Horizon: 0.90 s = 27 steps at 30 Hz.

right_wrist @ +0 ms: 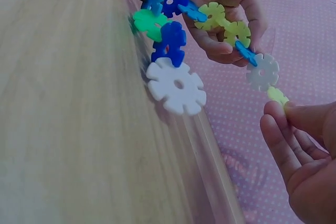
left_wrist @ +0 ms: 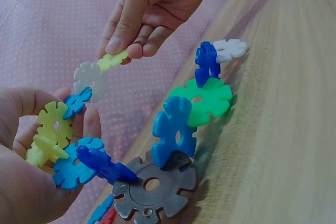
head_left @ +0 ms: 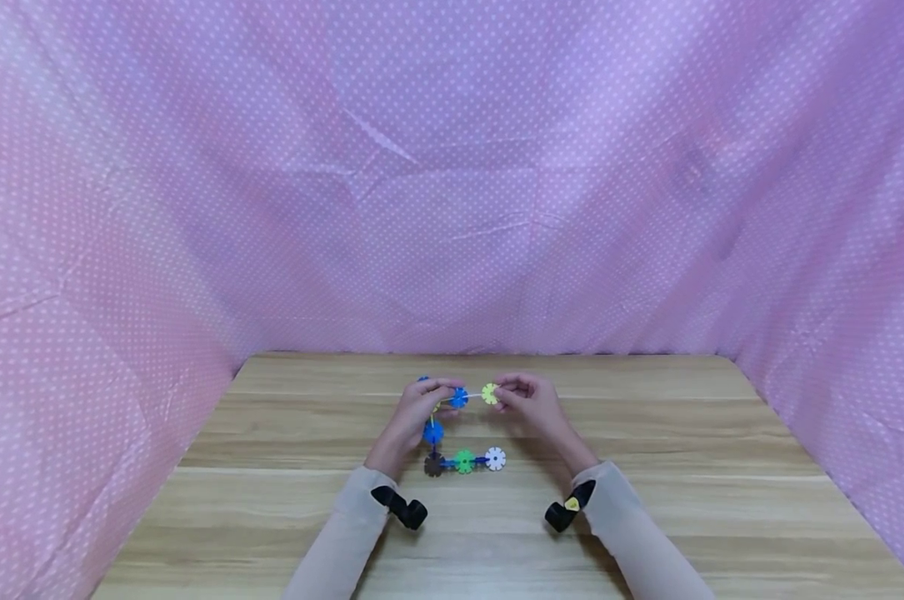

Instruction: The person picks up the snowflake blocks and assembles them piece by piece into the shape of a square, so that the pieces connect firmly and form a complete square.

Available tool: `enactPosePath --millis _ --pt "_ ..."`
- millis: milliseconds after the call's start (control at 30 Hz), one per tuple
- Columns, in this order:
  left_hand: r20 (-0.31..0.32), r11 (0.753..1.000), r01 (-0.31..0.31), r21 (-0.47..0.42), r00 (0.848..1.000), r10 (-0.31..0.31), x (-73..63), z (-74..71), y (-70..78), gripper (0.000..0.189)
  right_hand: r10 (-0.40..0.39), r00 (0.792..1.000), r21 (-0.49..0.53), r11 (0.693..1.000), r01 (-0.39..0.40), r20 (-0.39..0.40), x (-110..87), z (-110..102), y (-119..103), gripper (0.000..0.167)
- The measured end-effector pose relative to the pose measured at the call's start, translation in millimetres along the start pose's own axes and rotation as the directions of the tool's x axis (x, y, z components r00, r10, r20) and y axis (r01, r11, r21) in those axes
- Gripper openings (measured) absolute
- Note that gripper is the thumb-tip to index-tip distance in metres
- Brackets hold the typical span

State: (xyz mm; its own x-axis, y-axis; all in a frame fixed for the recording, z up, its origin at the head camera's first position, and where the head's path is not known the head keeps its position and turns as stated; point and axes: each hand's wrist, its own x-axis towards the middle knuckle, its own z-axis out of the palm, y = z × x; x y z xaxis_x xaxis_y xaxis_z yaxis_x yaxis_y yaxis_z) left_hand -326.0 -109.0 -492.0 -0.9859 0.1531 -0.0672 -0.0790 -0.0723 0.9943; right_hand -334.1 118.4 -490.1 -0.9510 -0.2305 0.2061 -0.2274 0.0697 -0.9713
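Well inside table (head_left: pixel 272 467) side edges, left fingers (right_wrist: pixel 215 49) grip disc chain (left_wrist: pixel 170 119); right fingers (right_wrist: pixel 278 145) pinch yellow end disc (left_wrist: pixel 111 61).

This looks like a curtained-off recording booth. Draped pink fabric with white polka dots (head_left: pixel 452 250) walls it in from 9 o'clock through 12 to 3, around a flat, pale wood-grain desk (head_left: pixel 691 450) toward 6 o'clock. Black, cylindrical wrist-worn cameras (head_left: pixel 412 513) between 5 and 7 o'clock also suggest filming.
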Motion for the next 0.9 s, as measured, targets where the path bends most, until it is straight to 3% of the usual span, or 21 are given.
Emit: enactPosePath --millis 233,567,900 --pt "0.005 1.0 -0.007 -0.004 1.0 0.007 -0.6 2.4 0.7 0.032 -0.012 1.0 -0.019 1.0 0.012 0.013 -0.8 2 -1 0.024" --pt "0.056 0.998 -0.05 0.048 0.997 0.047 -1.7 5.8 1.1 0.043 0.0 1.0 0.049 0.999 0.0 0.01 -2.3 -1 0 0.028" --pt "0.056 0.989 -0.03 0.143 0.998 0.023 -7.3 8.8 3.5 0.038 0.009 0.997 -0.043 0.999 -0.006 0.074 -4.0 -9 -8 0.026"
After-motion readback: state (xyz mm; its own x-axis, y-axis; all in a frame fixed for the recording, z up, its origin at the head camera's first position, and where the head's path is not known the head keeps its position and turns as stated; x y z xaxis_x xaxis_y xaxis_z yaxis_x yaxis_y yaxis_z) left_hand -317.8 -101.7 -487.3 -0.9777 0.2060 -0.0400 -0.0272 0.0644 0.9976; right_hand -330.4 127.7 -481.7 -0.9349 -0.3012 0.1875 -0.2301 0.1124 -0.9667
